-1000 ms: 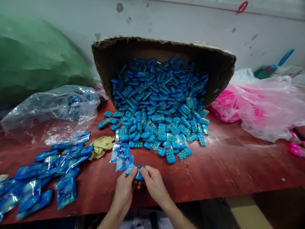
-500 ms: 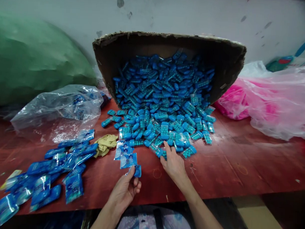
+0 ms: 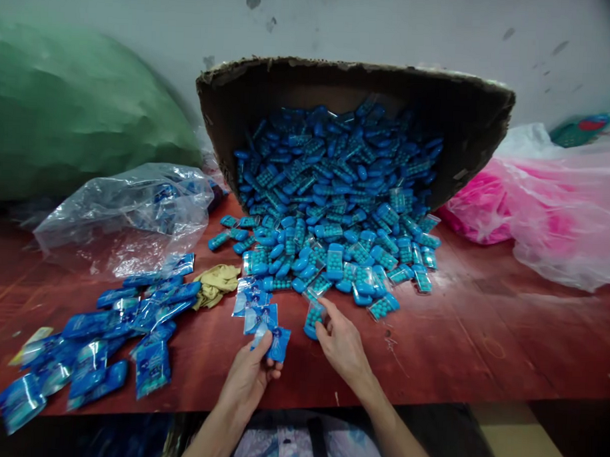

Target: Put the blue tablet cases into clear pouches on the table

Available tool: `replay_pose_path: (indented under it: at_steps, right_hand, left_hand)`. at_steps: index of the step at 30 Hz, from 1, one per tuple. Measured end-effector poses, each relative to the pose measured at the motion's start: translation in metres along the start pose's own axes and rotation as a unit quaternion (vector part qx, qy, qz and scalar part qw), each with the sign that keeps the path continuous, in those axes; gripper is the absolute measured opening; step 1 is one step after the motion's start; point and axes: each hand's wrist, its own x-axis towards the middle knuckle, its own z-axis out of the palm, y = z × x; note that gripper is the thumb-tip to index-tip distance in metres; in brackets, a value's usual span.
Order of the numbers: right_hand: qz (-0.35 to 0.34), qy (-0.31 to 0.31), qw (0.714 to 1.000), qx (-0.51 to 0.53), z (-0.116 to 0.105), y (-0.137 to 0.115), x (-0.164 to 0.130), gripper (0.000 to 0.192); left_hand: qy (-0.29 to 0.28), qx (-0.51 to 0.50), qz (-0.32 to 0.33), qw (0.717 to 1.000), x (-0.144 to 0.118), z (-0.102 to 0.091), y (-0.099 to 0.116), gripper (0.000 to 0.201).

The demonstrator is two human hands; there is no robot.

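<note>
Blue film sachet (image 3: 277,343) sits pinched in my left hand (image 3: 250,376), mouth up so it can take a piece. Just right, my right hand (image 3: 344,343) closes on a blue pill case (image 3: 312,317) at the near edge of the pile (image 3: 330,209) spilling from the tipped cardboard box (image 3: 360,90) beyond.

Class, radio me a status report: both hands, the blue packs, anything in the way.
Left hand pinching a small blue sachet. Right hand gripping a blue bead case at the pile's edge. Loose sachets lie beside both hands.
</note>
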Motion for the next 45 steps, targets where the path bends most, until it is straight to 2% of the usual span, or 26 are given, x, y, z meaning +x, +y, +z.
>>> replay_pose_path:
  at_steps: [5,10,14,17,20,23,26,28,30,32,35,38,42,45]
  right_hand:
    - [-0.042,0.000,0.997,-0.068,0.011,-0.008,0.001,0.049]
    - [-0.085,0.008,0.989,-0.122,0.030,-0.022,0.000,0.036]
    - [-0.052,0.023,0.989,-0.136,0.036,-0.034,0.000,0.038]
    - [-0.036,-0.007,0.983,-0.178,0.040,-0.044,0.003,0.044]
    - [-0.028,-0.033,0.982,-0.181,0.045,-0.049,0.005,0.049]
    - [-0.016,-0.013,0.995,-0.102,0.047,-0.044,0.006,0.049]
    - [0.003,-0.004,0.997,0.081,0.042,-0.034,0.006,0.035]
    - [0.056,-0.054,0.968,0.239,0.034,-0.029,0.005,0.026]
    - [0.123,-0.120,0.915,0.366,0.023,-0.028,0.001,0.027]
    - [0.166,-0.157,0.869,0.440,0.014,-0.031,-0.005,0.032]
    - [0.189,-0.190,0.829,0.491,0.006,-0.036,-0.014,0.034]
    - [0.207,-0.231,0.802,0.511,0.007,-0.037,-0.018,0.033]
    - [0.224,-0.249,0.804,0.491,0.011,-0.035,-0.016,0.030]
    - [0.230,-0.242,0.813,0.477,0.011,-0.034,-0.015,0.030]
  left_hand:
    - [0.023,-0.031,-0.040,0.998,-0.003,0.002,0.007,0.033]
    - [0.054,-0.061,-0.071,0.994,-0.004,0.002,0.012,0.023]
    - [0.041,-0.063,-0.043,0.996,-0.004,-0.005,0.012,0.011]
    - [0.025,-0.047,-0.024,0.998,-0.006,-0.008,0.012,0.003]
    - [0.036,-0.041,-0.001,0.998,-0.007,-0.009,0.012,0.007]
    - [0.048,-0.065,-0.002,0.997,-0.007,-0.012,0.013,0.018]
    - [0.036,-0.093,-0.009,0.995,-0.007,-0.016,0.013,0.018]
    - [0.036,-0.107,-0.015,0.994,-0.006,-0.018,0.012,0.017]
    - [0.050,-0.117,-0.020,0.992,-0.005,-0.017,0.012,0.016]
    - [0.066,-0.123,-0.018,0.990,-0.002,-0.016,0.012,0.016]
    - [0.068,-0.126,-0.002,0.990,0.000,-0.012,0.010,0.021]
    - [0.046,-0.112,0.033,0.992,0.000,-0.009,0.007,0.027]
    - [0.029,-0.080,0.098,0.992,-0.005,-0.010,0.004,0.029]
    - [0.051,-0.063,0.131,0.988,-0.006,-0.011,0.003,0.030]
